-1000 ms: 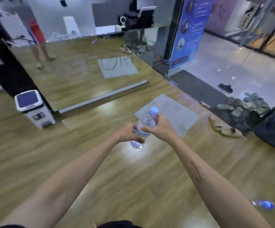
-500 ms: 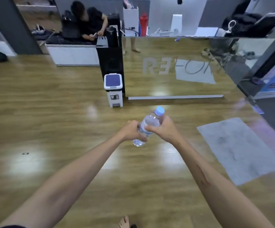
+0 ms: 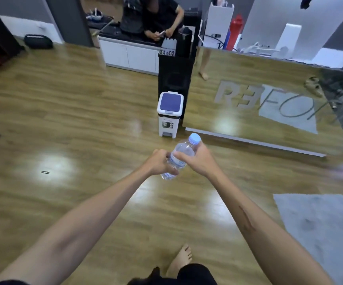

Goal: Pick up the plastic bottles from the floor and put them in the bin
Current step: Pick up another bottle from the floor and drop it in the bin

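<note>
The wooden floor (image 3: 68,124) is the biggest thing here, shiny and brown, and it runs from near to far. On the far right a big mirror wall (image 3: 259,103) stands on the floor and shows the room back again. A grey mat (image 3: 318,227) lies flat on the floor at the near right. A tall black speaker (image 3: 174,79) stands far away in the middle, by the left edge of the mirror. Just in front of the speaker sits the bin (image 3: 169,114), white with a blue lid, and the lid is shut. A bare foot (image 3: 180,260) stands on the floor at the near edge, pointing toward the bin. Both arms reach out in front, between the person and the bin. The right hand (image 3: 199,161) is closed around the top part of the plastic bottle (image 3: 179,157), close under its blue cap. The left hand (image 3: 159,163) is closed around the bottom part. The bottle is clear and tilts with its cap up and to the right. It is up in the air, not in the bin yet, and still well apart from it. Two hands likely hold it so that it stays steady on the way. I think the lid must be opened first, maybe with the pedal at the bottom.
</note>
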